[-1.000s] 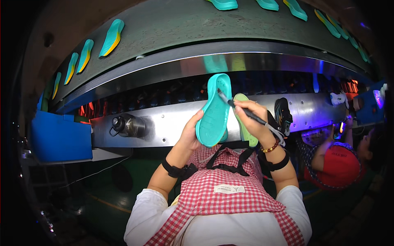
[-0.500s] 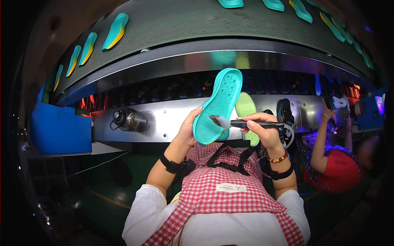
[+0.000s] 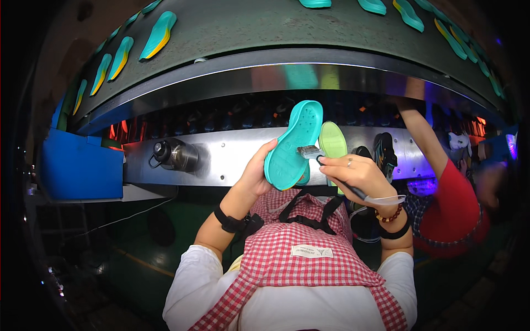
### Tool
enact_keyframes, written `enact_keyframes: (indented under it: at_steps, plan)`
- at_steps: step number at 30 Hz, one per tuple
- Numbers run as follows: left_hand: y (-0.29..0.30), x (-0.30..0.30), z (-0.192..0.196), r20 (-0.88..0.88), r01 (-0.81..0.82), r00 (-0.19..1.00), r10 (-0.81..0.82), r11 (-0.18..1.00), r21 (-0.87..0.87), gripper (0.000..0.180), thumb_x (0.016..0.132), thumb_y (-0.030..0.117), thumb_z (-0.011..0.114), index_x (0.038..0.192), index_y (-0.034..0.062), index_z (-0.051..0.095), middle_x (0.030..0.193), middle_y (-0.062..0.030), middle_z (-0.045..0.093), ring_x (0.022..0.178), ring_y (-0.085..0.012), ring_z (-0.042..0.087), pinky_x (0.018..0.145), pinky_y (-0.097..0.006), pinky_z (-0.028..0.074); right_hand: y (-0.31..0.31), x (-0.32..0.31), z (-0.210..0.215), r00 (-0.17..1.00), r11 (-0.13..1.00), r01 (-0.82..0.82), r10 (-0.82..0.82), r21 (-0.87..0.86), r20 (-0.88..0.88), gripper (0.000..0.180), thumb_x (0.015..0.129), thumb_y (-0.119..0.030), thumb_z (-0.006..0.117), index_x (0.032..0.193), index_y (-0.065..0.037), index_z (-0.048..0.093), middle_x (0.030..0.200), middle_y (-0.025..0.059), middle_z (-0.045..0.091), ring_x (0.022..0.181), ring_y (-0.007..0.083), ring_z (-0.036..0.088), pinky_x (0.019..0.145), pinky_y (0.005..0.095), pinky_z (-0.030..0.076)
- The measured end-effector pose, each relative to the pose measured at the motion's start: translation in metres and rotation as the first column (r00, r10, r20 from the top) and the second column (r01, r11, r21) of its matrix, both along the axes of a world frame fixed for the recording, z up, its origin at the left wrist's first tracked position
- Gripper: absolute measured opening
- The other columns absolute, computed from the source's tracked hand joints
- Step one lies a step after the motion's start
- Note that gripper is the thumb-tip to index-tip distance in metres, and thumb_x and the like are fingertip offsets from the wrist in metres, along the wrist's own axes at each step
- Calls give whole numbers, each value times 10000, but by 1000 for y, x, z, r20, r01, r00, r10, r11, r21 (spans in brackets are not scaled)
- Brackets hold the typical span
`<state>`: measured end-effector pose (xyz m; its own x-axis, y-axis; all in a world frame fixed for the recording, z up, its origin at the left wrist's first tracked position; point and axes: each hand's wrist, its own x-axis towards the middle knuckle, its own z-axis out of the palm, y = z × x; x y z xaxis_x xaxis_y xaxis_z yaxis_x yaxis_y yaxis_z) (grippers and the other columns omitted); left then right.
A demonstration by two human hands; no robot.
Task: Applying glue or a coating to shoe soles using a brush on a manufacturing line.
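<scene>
A turquoise shoe sole (image 3: 288,151) is tilted up in front of me, its hollow, pitted face toward me. My left hand (image 3: 256,172) grips it along its lower left edge. In my right hand (image 3: 358,175) is a brush (image 3: 310,151) with a black handle, a pale tube running from its rear end. The dark bristles are at the right side of the sole's middle; I cannot tell whether they press on it. Behind the brush a light green sole (image 3: 333,144) lies on the metal bench (image 3: 221,149). Part of another turquoise sole (image 3: 304,175) shows below the held one.
Beyond the bench runs a dark conveyor belt (image 3: 237,27) carrying several turquoise and yellow soles (image 3: 159,36). A dark bottle (image 3: 179,156) stands on the bench at left, near a blue box (image 3: 83,165). Black shoes (image 3: 385,151) sit right. A co-worker's arm (image 3: 424,132) reaches toward the belt.
My right hand has turned and moved slightly right, taking the bristles from the sole's heel area up toward its middle right edge. The held sole has dropped slightly. The co-worker's arm now reaches farther forward.
</scene>
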<state>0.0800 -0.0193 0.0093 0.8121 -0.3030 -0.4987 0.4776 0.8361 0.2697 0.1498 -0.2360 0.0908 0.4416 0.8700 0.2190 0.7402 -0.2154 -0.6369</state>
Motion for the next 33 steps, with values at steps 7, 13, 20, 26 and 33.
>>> enact_keyframes:
  at_steps: [7,13,20,26,33]
  plan:
    - [-3,1,5,-61,-17,998,22,997,79,453,907,317,373,1242,12,384,1172,-166,500,1030,-264,536,886,-404,448,19,5,2,962,942,-245,265,-229,61,259,587,33,575,845,14,578,931,123,603,725,268,588,624,363,485]
    - [-1,-3,4,-1,56,998,-57,992,117,484,901,308,389,1277,8,336,1182,-190,479,1054,-293,516,854,-430,472,25,17,-2,922,884,-386,379,-262,-81,317,598,-7,609,911,-59,612,1023,111,609,777,253,597,671,319,493]
    - [0,-2,6,25,88,995,-93,985,147,523,894,311,396,1318,25,284,1192,-190,464,1044,-290,524,815,-424,498,21,20,-9,934,954,-300,294,0,-201,199,651,-9,658,840,-67,638,956,106,637,698,251,618,639,314,506]
    - [-2,1,-2,46,95,994,-102,986,138,509,897,305,385,1307,17,297,1160,-186,491,1000,-275,554,785,-415,514,22,13,-13,925,958,-277,286,71,-250,171,667,-9,669,830,-55,643,942,115,640,725,257,630,651,299,510]
    - [-1,5,-12,24,49,998,-52,995,87,465,906,316,361,1258,12,366,1140,-184,513,970,-256,574,780,-397,517,21,12,-20,809,976,8,122,219,-574,136,726,10,627,860,1,649,920,136,645,832,209,633,733,284,498]
